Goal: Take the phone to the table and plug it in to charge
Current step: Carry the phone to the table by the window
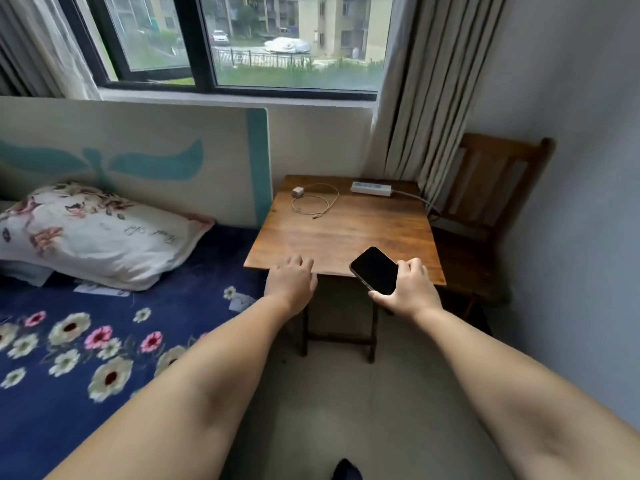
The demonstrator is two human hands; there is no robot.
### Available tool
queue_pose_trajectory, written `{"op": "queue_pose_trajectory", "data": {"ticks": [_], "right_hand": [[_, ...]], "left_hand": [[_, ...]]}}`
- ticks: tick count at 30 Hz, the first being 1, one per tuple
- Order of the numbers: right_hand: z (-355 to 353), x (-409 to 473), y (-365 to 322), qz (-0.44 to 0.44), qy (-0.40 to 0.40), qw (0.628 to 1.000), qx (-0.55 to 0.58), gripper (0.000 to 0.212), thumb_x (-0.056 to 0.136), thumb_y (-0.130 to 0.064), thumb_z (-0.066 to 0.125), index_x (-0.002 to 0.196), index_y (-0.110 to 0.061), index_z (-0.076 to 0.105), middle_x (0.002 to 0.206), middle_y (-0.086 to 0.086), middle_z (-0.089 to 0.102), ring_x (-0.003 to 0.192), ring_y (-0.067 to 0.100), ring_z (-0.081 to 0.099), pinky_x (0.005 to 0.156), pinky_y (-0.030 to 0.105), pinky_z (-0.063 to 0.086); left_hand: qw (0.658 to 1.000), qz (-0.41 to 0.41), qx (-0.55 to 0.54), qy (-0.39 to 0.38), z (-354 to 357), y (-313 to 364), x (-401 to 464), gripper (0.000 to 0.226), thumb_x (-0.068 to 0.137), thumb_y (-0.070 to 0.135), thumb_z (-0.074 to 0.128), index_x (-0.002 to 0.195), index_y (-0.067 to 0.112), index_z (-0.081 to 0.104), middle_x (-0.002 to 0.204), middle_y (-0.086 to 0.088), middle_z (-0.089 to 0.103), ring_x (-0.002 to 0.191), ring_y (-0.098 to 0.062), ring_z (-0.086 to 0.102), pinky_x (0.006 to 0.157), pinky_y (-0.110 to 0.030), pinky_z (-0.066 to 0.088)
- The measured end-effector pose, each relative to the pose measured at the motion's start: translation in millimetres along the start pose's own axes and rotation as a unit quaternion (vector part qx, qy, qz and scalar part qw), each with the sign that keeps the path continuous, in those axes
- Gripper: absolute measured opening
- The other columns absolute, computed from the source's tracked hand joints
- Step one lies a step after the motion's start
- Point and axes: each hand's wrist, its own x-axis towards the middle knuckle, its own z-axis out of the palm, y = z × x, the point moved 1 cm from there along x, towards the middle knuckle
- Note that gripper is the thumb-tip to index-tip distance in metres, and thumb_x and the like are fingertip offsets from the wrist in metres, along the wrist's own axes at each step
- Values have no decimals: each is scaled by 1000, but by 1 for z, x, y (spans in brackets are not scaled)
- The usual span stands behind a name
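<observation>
Bed (52,341) w/ dark floral cover fills lower left of frame, pillow (97,233) at mid left. Wooden table (346,233) sits at centre, beside the bed; chair (485,188) tucked at its right, under the curtain.

Right hand (408,289), just right of centre, wraps the phone (375,270): thumb on the near-left edge, fingers curled over the far-right edge, screen up and dark. Phone hangs over the table's near edge, tilted diagonally; can't tell if it touches the wood yet. Left hand (292,278), centre frame, is empty, fingers loosely curled, fingertips at or over the table's front edge; contact unclear.

Power strip (371,188) lies at the table's far right, upper centre of frame. Charging cable (313,202) is coiled at far left, white adapter (297,192) touching its end, not plugged into the strip.

Step in hand looks like setting the phone down. To do it well: lay it flat, well in from the edge, port end toward the cable so the loose plug reaches w/o dragging. Then the adapter prob needs seating in the strip; steady the strip w/ the free hand.
</observation>
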Motion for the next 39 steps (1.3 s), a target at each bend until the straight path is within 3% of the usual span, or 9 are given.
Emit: {"op": "queue_pose_trajectory", "data": {"ticks": [12,22,29,39], "right_hand": [[27,252,14,-16,-30,999,-29,70,70,-60,67,114,-9,48,118,11,46,105,26,48,82,37,51],[78,418,27,79,-40,996,1,72,68,-58,70,115,-8,48,118,12,45,108,29,48,86,40,48],[125,488,77,148,-89,985,4,74,68,-59,69,115,-7,48,118,12,44,111,29,47,85,40,49],[207,578,144,178,-167,969,31,78,67,-63,67,122,-11,46,122,9,44,114,26,46,86,36,50]], "left_hand": [[999,-36,-2,-21,24,-38,242,37,96,34,33,125,15,46,125,-10,52,113,-27,48,86,-39,43],[999,35,-11,-40,73,-65,444,35,95,33,35,122,14,49,123,-11,54,112,-30,48,87,-42,43],[993,45,-41,-102,137,-49,531,28,94,28,35,112,12,51,117,-13,55,110,-33,47,84,-42,41],[980,-7,-57,-188,247,-29,613,31,94,30,38,119,14,49,120,-12,54,113,-31,47,87,-42,43]]}}
